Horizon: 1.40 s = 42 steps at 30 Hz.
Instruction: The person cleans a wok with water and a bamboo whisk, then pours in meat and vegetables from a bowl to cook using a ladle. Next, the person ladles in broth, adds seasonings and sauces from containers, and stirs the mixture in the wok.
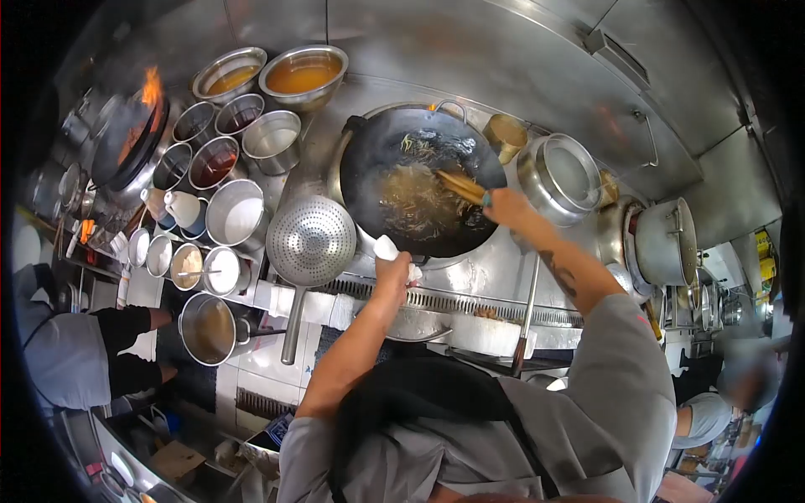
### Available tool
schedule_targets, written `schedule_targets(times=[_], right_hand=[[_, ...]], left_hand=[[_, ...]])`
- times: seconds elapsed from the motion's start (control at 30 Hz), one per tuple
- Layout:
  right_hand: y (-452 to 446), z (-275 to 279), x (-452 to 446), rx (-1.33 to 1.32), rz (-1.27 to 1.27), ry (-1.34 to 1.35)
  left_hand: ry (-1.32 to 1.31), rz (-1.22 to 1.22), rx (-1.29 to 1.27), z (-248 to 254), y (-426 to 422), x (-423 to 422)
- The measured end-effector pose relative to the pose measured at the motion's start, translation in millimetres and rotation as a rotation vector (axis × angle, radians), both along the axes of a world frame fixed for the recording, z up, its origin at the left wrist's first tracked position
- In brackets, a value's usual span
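Observation:
A large dark wok [362, 172] sits on the burner, holding brownish liquid with shreds of food scraps and rising steam. My right hand [506, 208] is closed around a bamboo wok brush [459, 186], whose bristle end reaches into the liquid. At the wok's near rim, my left hand [392, 275] is closed on a folded white cloth [386, 248]. Whether a wok handle lies under that cloth is hidden. A perforated strainer ladle [312, 239] lies just left of the wok, its long handle pointing toward me.
Metal bowls of orange liquid [303, 74] and several seasoning pots [235, 212] stand at left. Beyond them flames rise from another wok [134, 147]. Steel pots [560, 178] line the right side. A deep pot [210, 329] stands lower left. Other people [71, 360] are at both sides.

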State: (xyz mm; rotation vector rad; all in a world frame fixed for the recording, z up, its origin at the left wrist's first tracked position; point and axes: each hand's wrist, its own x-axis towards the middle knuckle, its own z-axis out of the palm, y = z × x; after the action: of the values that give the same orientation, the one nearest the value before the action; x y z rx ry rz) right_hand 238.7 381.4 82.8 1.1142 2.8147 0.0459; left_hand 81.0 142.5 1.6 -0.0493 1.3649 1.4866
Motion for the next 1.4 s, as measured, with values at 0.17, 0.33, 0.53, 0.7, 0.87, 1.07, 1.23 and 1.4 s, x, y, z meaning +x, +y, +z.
schedule_targets(times=[0.17, 0.33, 0.53, 0.7, 0.87, 1.07, 1.23, 1.4], right_hand=[[43.1, 5.5, -99.6, -0.253, -0.091, 0.239], [-55.3, 4.0, -140.3, -0.374, -0.072, 0.198], [-109.7, 27.9, -48.9, -0.505, 0.061, -0.08], [-47.8, 61.2, 3.0, -0.215, 0.061, -0.399], [-35.5, 29.6, -10.3, -0.018, 0.054, -0.312], [-10.0, 26.6, 20.1, -0.051, -0.063, -0.314], [24.3, 68.2, -10.5, -0.048, -0.109, -0.379], [41.0, 17.4, -105.4, -0.034, -0.114, -0.035]], left_hand=[[-0.002, 0.024, -0.051, 0.3, -0.3, 4.5], [0.023, 0.014, 0.002, -3.5, 1.7, 5.3], [-0.016, 0.093, -0.008, 6.2, 3.5, 9.4], [-0.053, 0.119, 0.046, -11.8, 7.1, 12.4], [-0.042, 0.167, 0.017, -11.5, 10.8, 12.9], [-0.082, 0.013, 0.004, -1.8, 2.7, 0.6], [-0.123, -0.128, 0.049, 25.7, -31.2, -12.7], [0.036, -0.203, 0.093, 51.0, -99.4, -13.7]])
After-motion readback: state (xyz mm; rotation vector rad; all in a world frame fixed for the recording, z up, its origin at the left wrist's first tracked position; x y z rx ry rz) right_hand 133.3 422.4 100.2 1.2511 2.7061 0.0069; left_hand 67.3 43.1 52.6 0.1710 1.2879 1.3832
